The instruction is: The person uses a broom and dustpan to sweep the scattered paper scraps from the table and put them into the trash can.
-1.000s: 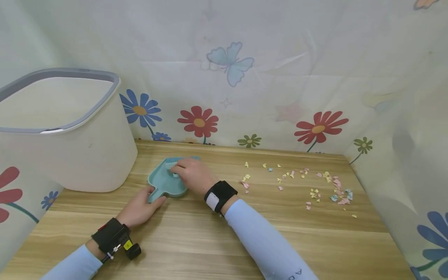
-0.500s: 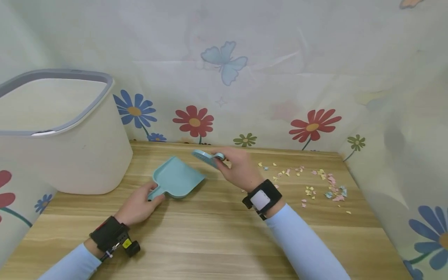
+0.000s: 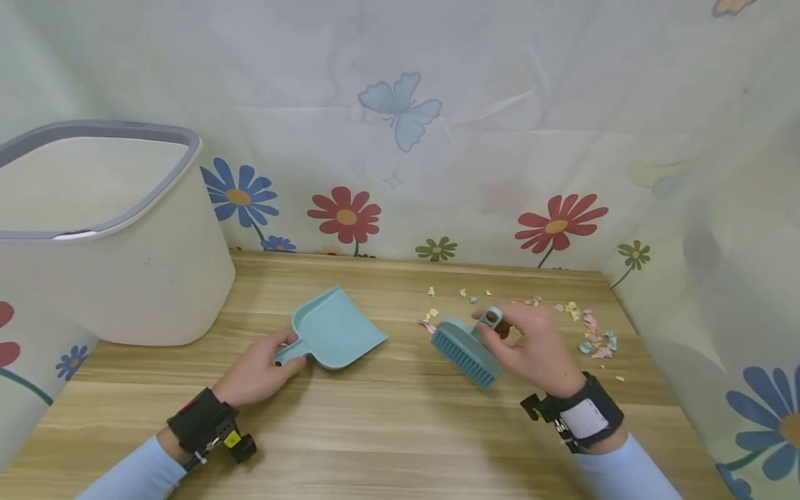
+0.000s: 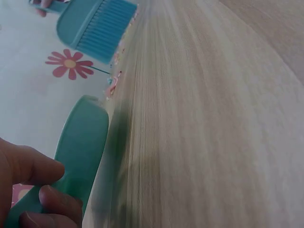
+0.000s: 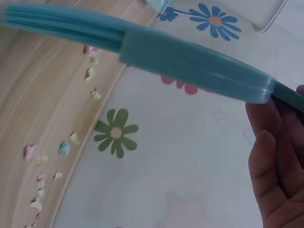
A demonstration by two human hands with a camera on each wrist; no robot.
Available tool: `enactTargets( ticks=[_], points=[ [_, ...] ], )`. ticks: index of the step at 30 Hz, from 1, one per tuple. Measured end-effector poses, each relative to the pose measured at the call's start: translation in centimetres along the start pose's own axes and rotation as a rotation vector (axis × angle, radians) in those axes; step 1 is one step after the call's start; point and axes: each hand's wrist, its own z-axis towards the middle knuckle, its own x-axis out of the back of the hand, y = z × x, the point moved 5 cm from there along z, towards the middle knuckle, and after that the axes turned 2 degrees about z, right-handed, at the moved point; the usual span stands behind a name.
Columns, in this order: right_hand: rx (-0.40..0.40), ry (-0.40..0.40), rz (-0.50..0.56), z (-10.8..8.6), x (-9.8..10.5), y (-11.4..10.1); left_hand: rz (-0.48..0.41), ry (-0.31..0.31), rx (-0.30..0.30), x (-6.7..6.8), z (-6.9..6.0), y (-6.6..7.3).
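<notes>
My left hand (image 3: 255,371) grips the short handle of a teal dustpan (image 3: 340,330), whose flat lip points right; in the left wrist view the dustpan (image 4: 84,142) appears edge-on, thumb and fingers around its handle. A matching teal hand brush (image 3: 465,351) is in my right hand (image 3: 537,347), pinched by its looped handle with the bristles angled down to the left. The right wrist view gives the brush (image 5: 190,64) side-on, held off the table. Torn paper scraps (image 3: 587,319) in yellow, pink and blue lie scattered behind and right of the brush.
A tall white bin (image 3: 156,278) with a grey rim stands at the table's left. The wooden table (image 3: 375,430) meets a flower-printed curtain (image 3: 281,125) at the back and right. A few more scraps (image 3: 431,312) lie near mid-table.
My right hand has lifted the brush out of the dustpan, carried it right and turned its bristles downward. The left hand has shifted the dustpan slightly right.
</notes>
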Motion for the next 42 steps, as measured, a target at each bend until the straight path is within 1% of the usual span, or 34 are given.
enactTargets(
  ticks=[4, 7, 10, 13, 16, 18, 20, 23, 27, 29, 32, 36, 39, 42],
  points=[
    [-0.032, -0.022, -0.013, -1.2, 0.7, 0.4, -0.005, -0.011, -0.016, -0.2, 0.1, 0.4],
    [-0.041, -0.025, -0.026, -1.8, 0.8, 0.6, -0.012, -0.024, -0.031, -0.5, 0.1, 0.5],
    [-0.057, -0.039, -0.037, -2.1, 0.6, 0.8, -0.015, -0.033, -0.031, -0.7, 0.2, 0.6],
    [-0.079, -0.074, -0.042, -2.3, 0.3, 0.9, -0.016, -0.034, -0.036, -0.9, 0.2, 0.8],
    [-0.093, -0.113, -0.039, -2.1, 0.1, 0.9, -0.021, -0.035, -0.054, -0.9, 0.3, 1.0],
    [-0.101, -0.12, -0.031, -1.9, 0.2, 0.9, -0.03, -0.039, -0.055, -1.0, 0.4, 1.1],
    [-0.112, -0.103, -0.032, -1.6, 0.4, 0.9, -0.038, -0.044, -0.057, -1.0, 0.4, 1.0],
    [-0.117, -0.031, -0.057, -0.8, 0.8, 1.1, -0.042, -0.051, -0.05, -1.1, 0.5, 0.8],
    [-0.098, 0.075, -0.123, 0.4, 1.2, 1.5, -0.04, -0.052, -0.05, -1.3, 0.5, 0.7],
    [-0.092, 0.103, -0.159, 0.8, 1.2, 1.8, -0.038, -0.055, -0.055, -1.5, 0.5, 0.8],
    [-0.095, 0.123, -0.21, 1.1, 1.2, 2.4, -0.041, -0.067, -0.057, -1.7, 0.5, 1.0],
    [-0.099, 0.134, -0.28, 1.0, 1.1, 3.3, -0.05, -0.081, -0.058, -1.9, 0.4, 1.2],
    [-0.145, 0.127, -0.358, 0.8, 1.1, 3.8, -0.041, -0.079, -0.059, -1.8, 0.4, 1.3],
    [-0.213, 0.116, -0.414, 0.5, 1.2, 4.3, -0.03, -0.08, -0.052, -1.8, 0.3, 1.3]
  ],
)
